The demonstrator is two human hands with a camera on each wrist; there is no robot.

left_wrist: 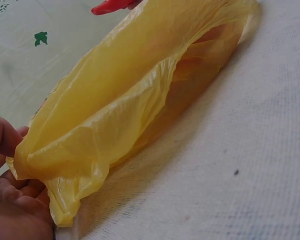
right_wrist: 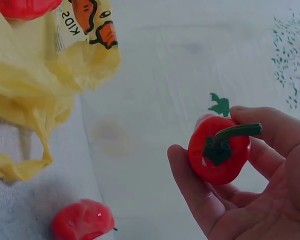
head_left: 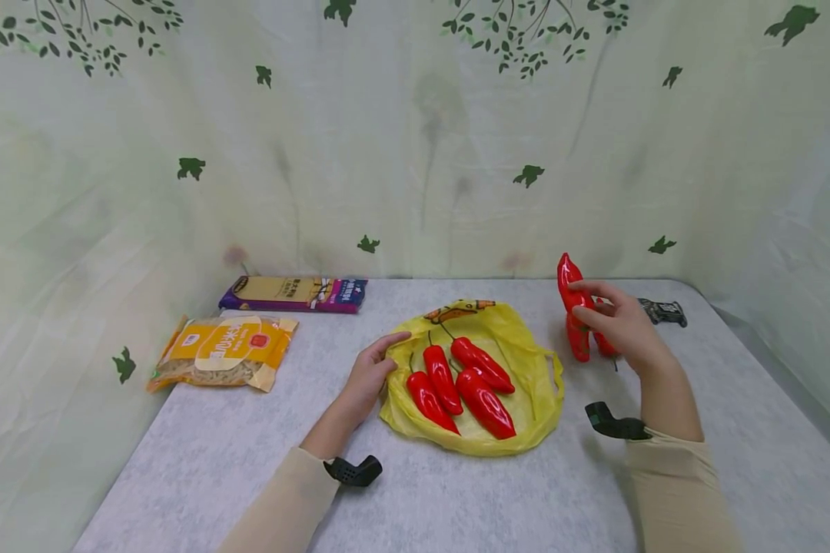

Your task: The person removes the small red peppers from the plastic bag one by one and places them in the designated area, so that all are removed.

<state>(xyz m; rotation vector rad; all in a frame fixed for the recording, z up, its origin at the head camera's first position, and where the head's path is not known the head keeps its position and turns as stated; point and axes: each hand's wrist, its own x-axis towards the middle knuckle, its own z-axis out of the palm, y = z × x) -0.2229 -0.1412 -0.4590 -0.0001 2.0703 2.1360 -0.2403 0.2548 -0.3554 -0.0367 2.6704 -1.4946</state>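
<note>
An opened yellow plastic bag lies on the table with several red chili peppers inside it. My left hand pinches the bag's left edge; in the left wrist view, the thumb and fingers grip the gathered yellow film. Right of the bag, my right hand holds one red chili pepper tip up. Its green stem faces the camera in the right wrist view. Under that hand, more red chili pepper shows on the table, partly hidden by the fingers.
An orange-and-clear food packet lies at the table's left edge. Behind it, a flat purple-and-gold package sits near the back curtain. A small black patterned item lies beyond my right hand.
</note>
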